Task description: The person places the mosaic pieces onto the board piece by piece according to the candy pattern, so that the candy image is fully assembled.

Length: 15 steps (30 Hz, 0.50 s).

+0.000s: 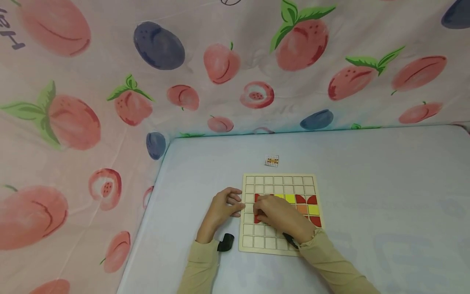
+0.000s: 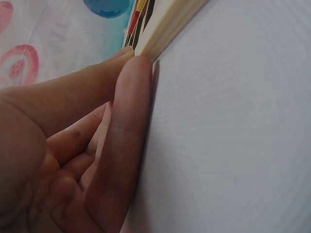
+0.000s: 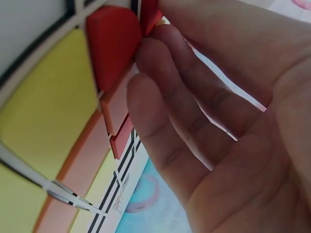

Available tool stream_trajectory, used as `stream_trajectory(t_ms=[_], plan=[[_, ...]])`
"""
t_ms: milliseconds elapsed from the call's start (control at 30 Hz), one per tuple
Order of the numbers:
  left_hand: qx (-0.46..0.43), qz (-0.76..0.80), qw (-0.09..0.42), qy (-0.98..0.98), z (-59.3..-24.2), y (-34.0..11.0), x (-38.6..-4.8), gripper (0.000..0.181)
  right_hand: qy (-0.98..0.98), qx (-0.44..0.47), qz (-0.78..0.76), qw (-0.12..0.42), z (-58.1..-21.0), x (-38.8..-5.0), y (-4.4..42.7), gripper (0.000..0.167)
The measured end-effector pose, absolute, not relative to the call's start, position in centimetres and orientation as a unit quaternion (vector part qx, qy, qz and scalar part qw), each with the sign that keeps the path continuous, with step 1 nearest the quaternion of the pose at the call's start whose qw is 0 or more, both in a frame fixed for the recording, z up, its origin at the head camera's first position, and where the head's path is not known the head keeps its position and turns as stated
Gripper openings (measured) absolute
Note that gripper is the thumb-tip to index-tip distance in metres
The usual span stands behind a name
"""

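Note:
A pale wooden grid board (image 1: 258,241) lies on the white table. Across its middle rows sit red quarter-round tiles (image 1: 311,200), yellow tiles (image 1: 290,199) and an orange tile (image 1: 302,209). My right hand (image 1: 280,212) bends over the left part of this pattern and hides several squares. In the right wrist view, its thumb and fingertips pinch a red tile (image 3: 149,17) close beside another red tile set on the grid. At the board's left edge, my left hand (image 1: 222,206) touches the side with thumb and fingertips. One finger (image 2: 131,97) meets the wooden edge in the left wrist view.
A small card (image 1: 272,161) with a printed grid pattern lies behind the board. Black wrist camera (image 1: 225,242) parts show at the left cuff. A fruit-print curtain (image 1: 220,98) hangs along the table's back and left sides.

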<state>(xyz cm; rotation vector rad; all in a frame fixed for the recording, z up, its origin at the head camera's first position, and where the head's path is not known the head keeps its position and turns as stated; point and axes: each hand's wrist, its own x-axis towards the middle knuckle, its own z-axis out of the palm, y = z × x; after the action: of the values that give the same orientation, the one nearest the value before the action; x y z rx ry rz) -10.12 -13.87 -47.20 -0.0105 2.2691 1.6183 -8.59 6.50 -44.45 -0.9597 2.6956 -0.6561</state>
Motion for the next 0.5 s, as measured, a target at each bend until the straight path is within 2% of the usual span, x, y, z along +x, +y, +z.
stream_trajectory(t_ms=[233,500], plan=[[0.000,0.572,0.176,0.801,-47.23,-13.91,-10.09,0.041,0.913,-0.328,-0.218,0.105,-44.55,-8.66,6.46,0.009],[0.001,0.562,0.169,0.810,-47.60,-13.90,-10.07,0.041,0.916,-0.330,-0.214,0.079,-44.52,-8.52,6.62,0.008]])
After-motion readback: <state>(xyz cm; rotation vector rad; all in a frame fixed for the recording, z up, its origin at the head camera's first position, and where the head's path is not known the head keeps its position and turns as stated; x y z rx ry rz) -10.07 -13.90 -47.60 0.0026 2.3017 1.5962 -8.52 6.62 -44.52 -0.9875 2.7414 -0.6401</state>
